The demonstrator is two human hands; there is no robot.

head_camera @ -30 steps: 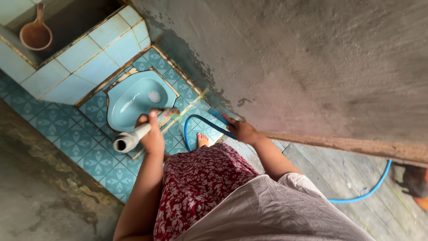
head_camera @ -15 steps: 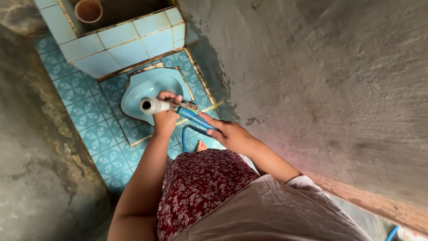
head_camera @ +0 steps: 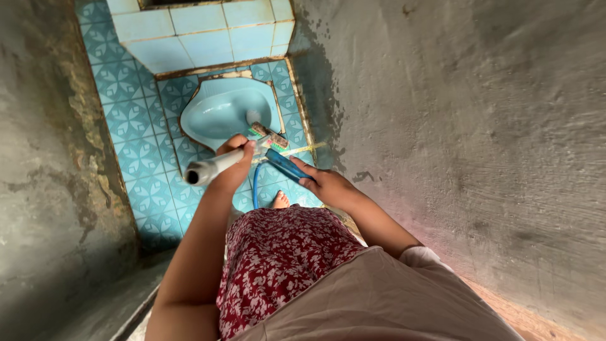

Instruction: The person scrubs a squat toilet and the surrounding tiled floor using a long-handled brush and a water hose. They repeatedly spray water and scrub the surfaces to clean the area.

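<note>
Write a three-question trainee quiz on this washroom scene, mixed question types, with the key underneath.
1. True or false: the left hand grips a white-handled brush.
2. What does the right hand hold? A) a brown dipper B) the end of a blue hose C) a cloth
3. Fill in: the brush head points toward the pale blue ____ pan set in the tiled floor.

Key: 1 true; 2 B; 3 toilet.
</note>
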